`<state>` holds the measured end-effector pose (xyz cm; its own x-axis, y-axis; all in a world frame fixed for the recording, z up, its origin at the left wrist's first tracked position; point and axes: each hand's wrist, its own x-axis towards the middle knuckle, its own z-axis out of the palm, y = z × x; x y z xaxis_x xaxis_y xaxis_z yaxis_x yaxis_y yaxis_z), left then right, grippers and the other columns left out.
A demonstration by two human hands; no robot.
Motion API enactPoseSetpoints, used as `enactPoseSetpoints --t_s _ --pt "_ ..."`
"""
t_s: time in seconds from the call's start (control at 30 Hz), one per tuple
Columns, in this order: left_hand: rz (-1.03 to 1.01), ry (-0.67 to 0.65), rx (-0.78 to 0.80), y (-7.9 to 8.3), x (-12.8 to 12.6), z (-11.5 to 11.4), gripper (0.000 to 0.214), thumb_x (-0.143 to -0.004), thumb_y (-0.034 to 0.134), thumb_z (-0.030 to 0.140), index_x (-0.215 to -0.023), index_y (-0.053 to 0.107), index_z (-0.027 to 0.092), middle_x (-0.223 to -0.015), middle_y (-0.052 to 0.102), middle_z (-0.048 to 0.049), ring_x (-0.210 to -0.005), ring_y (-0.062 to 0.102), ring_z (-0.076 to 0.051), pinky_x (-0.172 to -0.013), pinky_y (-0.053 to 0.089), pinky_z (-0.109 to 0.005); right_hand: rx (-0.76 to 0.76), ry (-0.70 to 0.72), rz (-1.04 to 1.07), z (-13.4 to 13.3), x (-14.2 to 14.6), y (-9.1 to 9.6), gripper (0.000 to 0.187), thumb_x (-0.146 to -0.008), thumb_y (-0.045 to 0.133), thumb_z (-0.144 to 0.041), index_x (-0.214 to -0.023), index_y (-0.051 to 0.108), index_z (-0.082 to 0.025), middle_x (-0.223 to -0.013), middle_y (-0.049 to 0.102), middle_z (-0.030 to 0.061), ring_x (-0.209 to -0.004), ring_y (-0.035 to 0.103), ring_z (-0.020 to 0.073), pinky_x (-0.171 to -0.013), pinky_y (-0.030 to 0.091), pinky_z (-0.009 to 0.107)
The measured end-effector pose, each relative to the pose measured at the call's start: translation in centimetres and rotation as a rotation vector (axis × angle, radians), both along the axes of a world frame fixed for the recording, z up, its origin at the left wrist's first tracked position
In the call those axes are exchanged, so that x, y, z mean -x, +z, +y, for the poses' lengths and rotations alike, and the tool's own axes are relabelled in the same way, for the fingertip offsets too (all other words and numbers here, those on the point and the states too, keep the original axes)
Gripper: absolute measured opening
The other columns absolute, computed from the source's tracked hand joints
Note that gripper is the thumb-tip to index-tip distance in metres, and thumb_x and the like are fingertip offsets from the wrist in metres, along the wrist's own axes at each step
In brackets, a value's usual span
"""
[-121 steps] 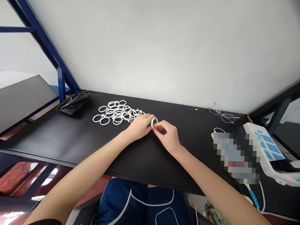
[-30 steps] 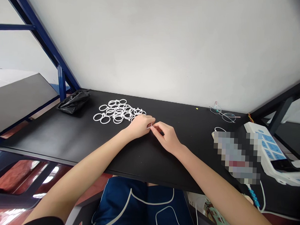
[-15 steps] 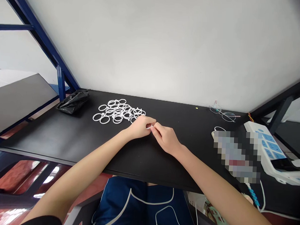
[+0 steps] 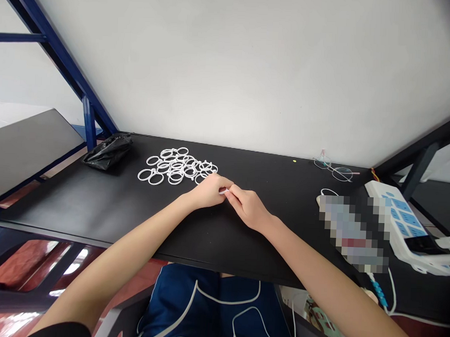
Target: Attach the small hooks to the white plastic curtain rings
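Both of my hands meet over the middle of the black desk, closed on one small white plastic ring [image 4: 223, 192]. My left hand [image 4: 210, 191] grips it from the left, fingers curled around most of it. From the other side, my right hand [image 4: 246, 205] pinches the ring's edge between thumb and forefinger. Only a short white arc shows between the hands; the rest is hidden by fingers. Just beyond my left hand lies a loose pile of white plastic rings [image 4: 176, 167], several overlapping, with small tabs where they join.
A crumpled black plastic bag [image 4: 108, 152] sits at the desk's left end. Eyeglasses [image 4: 342, 174] rest near the wall at right. A blurred phone [image 4: 351, 233] with a cable and a white power strip [image 4: 405, 221] lie at the right. A white cable [image 4: 226, 304] crosses my lap.
The hands keep the same grip on the ring, with only a tiny shift of the fingers. The whole view has moved very slightly; the pile looks the same.
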<state>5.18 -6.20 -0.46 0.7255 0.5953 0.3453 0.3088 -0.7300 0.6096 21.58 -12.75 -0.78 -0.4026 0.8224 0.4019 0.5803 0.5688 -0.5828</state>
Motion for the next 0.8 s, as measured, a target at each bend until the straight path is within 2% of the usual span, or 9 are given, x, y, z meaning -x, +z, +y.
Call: enactPoseSetpoints --t_s 0.37,0.8 --pt "0.017 -0.003 0.02 0.14 0.05 -0.1 0.018 -0.055 0.04 0.0 -0.053 0.049 0.015 -0.052 0.044 0.0043 -0.053 0.033 -0.009 -0.051 0.028 -0.022 0.019 0.01 0.01 -0.05 0.04 0.05 0.031 -0.102 0.032 -0.033 -0.073 0.036 -0.023 -0.055 0.036 -0.0056 -0.046 0.035 0.0109 -0.047 0.028 0.024" --pt "0.066 0.01 -0.027 0.1 -0.29 -0.48 0.016 -0.059 0.043 0.001 -0.054 0.044 0.016 -0.053 0.049 0.003 -0.052 0.04 -0.009 -0.052 0.031 -0.022 0.055 -0.016 0.031 -0.13 0.23 0.03 0.033 -0.098 0.039 -0.034 -0.068 0.035 -0.022 -0.052 0.035 -0.0061 -0.045 0.034 0.0102 -0.048 0.027 0.024"
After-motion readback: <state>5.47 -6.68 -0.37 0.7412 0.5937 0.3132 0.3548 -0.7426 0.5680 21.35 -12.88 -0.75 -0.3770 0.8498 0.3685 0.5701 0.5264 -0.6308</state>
